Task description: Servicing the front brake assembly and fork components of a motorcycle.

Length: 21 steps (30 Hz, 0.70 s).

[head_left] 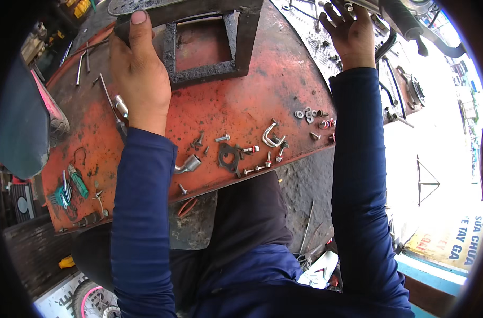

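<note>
My left hand grips the left side of a dark, greasy metal frame with a square opening. Its thumb lies along the frame's face and the other fingers are mostly hidden. The frame stands on the rust-red metal tabletop. Farther right, my right hand is stretched out at the upper edge of the view, its fingers bent beside a small shiny metal piece. What those fingers hold is cut off and too small to name. Beside that hand is a dark cylindrical grip on metal parts.
Along the table's near edge lie bolts, a flat dark plate, a U-shaped silver part, a socket wrench and several washers. Green-handled tools lie at left. A dark seat-like shape juts in.
</note>
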Available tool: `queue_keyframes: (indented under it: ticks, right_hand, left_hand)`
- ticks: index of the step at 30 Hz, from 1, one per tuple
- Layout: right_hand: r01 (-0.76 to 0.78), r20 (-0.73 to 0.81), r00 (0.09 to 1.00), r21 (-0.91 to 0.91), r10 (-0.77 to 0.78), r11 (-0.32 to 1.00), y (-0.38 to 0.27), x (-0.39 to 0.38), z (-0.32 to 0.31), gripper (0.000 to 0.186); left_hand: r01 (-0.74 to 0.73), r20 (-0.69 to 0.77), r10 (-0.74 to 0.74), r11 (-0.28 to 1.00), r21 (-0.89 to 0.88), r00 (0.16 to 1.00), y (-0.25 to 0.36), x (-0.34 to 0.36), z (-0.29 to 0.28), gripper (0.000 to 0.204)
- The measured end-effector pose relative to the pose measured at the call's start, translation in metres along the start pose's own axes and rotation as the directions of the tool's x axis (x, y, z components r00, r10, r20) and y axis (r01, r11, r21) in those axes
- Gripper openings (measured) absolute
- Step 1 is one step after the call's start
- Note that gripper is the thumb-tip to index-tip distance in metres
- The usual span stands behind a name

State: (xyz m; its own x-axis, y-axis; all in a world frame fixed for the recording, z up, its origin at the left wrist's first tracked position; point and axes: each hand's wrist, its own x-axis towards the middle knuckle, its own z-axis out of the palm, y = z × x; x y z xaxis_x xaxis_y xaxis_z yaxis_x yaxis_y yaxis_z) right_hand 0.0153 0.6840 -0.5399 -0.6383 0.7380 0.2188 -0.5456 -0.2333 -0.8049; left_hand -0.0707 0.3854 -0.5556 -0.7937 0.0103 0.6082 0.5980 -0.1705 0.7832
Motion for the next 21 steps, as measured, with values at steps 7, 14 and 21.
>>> queue_keyframes:
  ticks: [7, 14, 21]
  right_hand:
    - [-0.078, 0.114, 0.991, 0.103, 0.066, 0.992, -0.008, 0.010, -0.013, 0.039]
    - [-0.015, 0.025, 1.000, -0.040, 0.016, 0.999, -0.011, 0.014, -0.015, 0.032]
    - [-0.101, -0.119, 0.990, -0.267, 0.071, 0.958, -0.015, -0.014, -0.006, 0.036]
  left_hand:
    - [-0.037, -0.115, 0.040, 0.999, 0.033, 0.993, -0.003, 0.002, 0.009, 0.056]
    - [0.024, -0.066, -0.016, 0.993, 0.119, 0.998, -0.007, -0.002, 0.010, 0.066]
    - [-0.112, 0.077, 0.099, 0.977, 0.180, 0.992, 0.005, -0.002, 0.017, 0.061]
